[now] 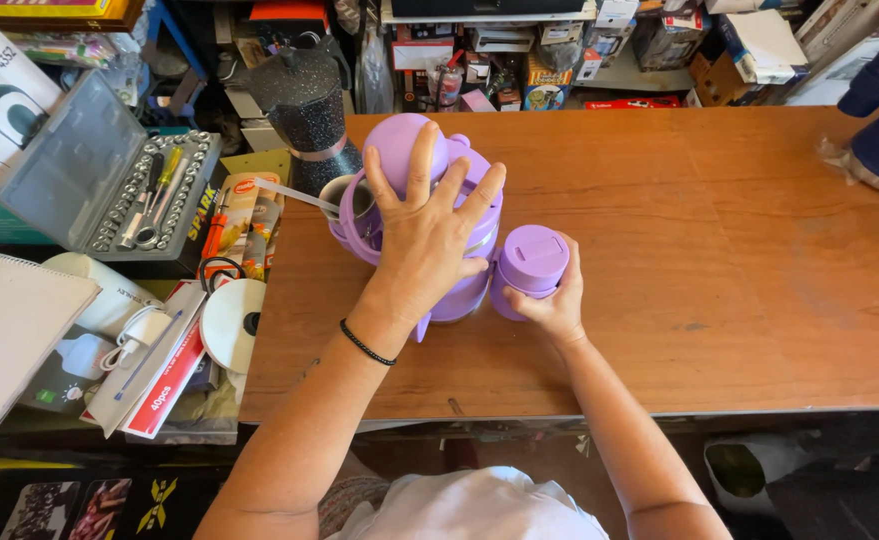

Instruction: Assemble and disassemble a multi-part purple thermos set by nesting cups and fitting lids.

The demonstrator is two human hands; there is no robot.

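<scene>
On a brown wooden table (719,250), near its left end, stands a stacked lilac plastic food carrier (464,290). The left hand (427,232) lies spread flat over its top, fingers open, pressing rather than gripping. Just right of it, touching, the right hand (554,305) wraps around a small lilac plastic cup with a lid (531,262). Left of the table sits an open grey socket tool case (124,185).

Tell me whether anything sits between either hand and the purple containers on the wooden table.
Nothing visible does. The left hand lies spread flat on the large purple container, and the right hand grips the small purple container beside it.
</scene>
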